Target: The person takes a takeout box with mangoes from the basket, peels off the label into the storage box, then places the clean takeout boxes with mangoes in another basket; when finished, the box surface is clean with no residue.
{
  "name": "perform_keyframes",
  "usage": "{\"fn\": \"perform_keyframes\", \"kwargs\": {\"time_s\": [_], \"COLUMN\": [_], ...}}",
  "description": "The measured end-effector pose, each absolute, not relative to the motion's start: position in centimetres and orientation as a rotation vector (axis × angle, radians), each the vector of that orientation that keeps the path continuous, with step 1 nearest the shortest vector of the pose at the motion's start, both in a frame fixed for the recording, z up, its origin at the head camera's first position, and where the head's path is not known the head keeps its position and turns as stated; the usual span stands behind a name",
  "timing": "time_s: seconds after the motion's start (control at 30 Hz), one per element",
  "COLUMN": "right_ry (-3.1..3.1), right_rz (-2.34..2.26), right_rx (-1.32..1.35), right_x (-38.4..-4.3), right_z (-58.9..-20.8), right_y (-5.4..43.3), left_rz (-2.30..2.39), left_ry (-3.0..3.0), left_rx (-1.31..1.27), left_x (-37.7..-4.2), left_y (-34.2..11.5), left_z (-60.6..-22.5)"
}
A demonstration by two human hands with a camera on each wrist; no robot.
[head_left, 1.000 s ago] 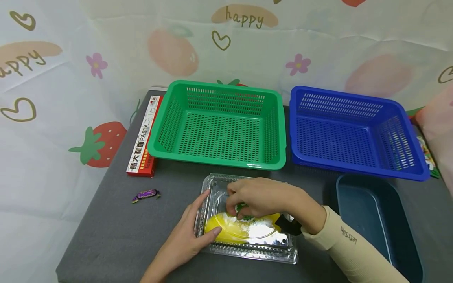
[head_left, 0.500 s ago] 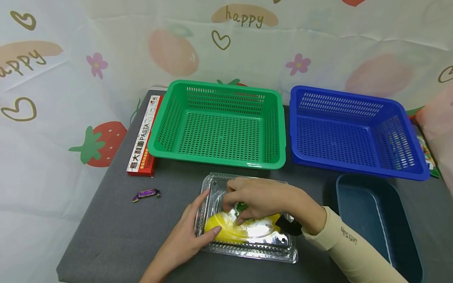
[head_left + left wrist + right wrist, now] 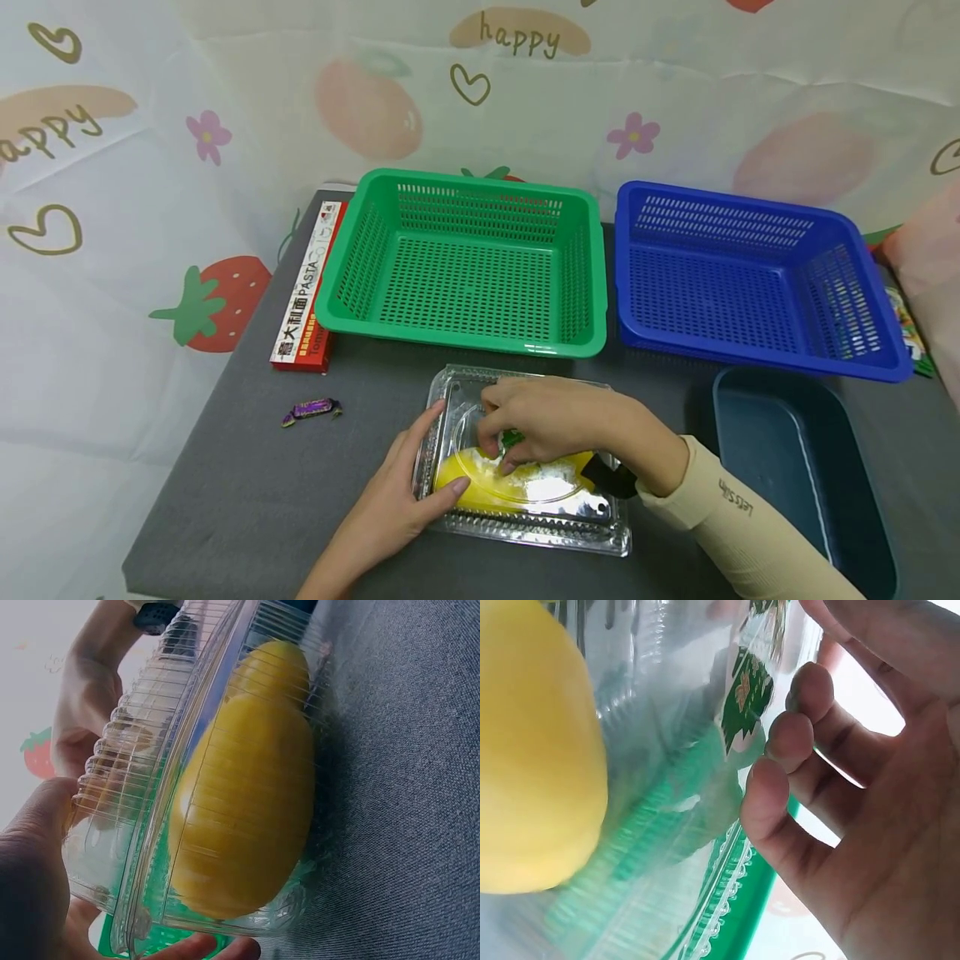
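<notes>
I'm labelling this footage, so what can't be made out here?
Head view: most of the green label, hidden by the right hand.
Head view: part of the packet, behind the blue basket.
Head view: near end of the dark tray, cut off by the bottom edge.
Right wrist view: part of the yellow item, past the left edge.

Strawberry-printed backdrop (image 3: 540, 104), probably fabric
</notes>
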State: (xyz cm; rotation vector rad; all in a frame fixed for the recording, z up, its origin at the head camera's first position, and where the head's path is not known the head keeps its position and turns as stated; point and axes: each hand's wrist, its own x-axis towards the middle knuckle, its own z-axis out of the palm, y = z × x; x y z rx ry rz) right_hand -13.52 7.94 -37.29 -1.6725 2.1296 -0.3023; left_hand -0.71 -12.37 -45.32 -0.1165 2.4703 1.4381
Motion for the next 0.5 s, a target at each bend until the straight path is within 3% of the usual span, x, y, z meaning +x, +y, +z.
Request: {"fn": "perform_keyframes", "kwargs": {"time_s": [0.3, 0.5], "right_ry": [2.169, 2.299], "right_rz": [-0.28, -0.291], "right_rx": [-1.63, -1.364], "right_x": [-13.3, -11.9], "right_z": [-37.4, -37.0], "right_y": [7.9, 7.9], "left_rz": [1.431, 1.425], "left_ry": [2.465, 2.482], "left_rx": [-0.13, -0.135], "left_x": [-0.7, -0.6], "left_y": [-12.4, -12.3], "left_z": [-45.4, -45.4]}}
